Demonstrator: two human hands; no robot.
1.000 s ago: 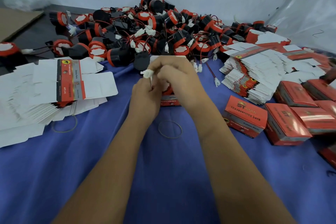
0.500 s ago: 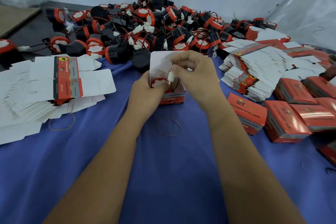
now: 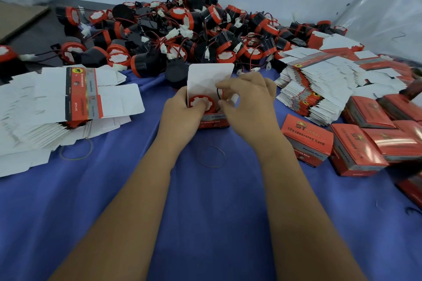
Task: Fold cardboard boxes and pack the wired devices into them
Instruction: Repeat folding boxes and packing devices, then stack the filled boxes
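Since half a second ago the white plug that the right hand [image 3: 247,107] held up in front of the lid has gone down out of sight, and the right fingers now pinch the thin black and red wire [image 3: 219,93] at the right rim of the open box [image 3: 213,121]. That red carton stands on the blue cloth [image 3: 205,212] between both hands, its white lid flap [image 3: 209,75] raised upright behind them. Inside sits 1 horn [image 3: 202,104], its red face with a white centre turned upward. On the box's left side the left hand [image 3: 182,112] grips the wall, with the thumb lying over the horn's rim, so the device sits just right of that grip and just left of the right fingers. Behind the box a heap of loose horns [image 3: 182,29] with wires and white plugs spreads across the table. Flat unfolded cartons [image 3: 68,102] are stacked at the left, more flat cartons [image 3: 319,84] at the right, and closed red boxes [image 3: 356,143] lie near the right forearm. 2 rubber bands lie on the cloth, 1 [image 3: 76,149] by the left stack and 1 [image 3: 212,156] between the wrists.
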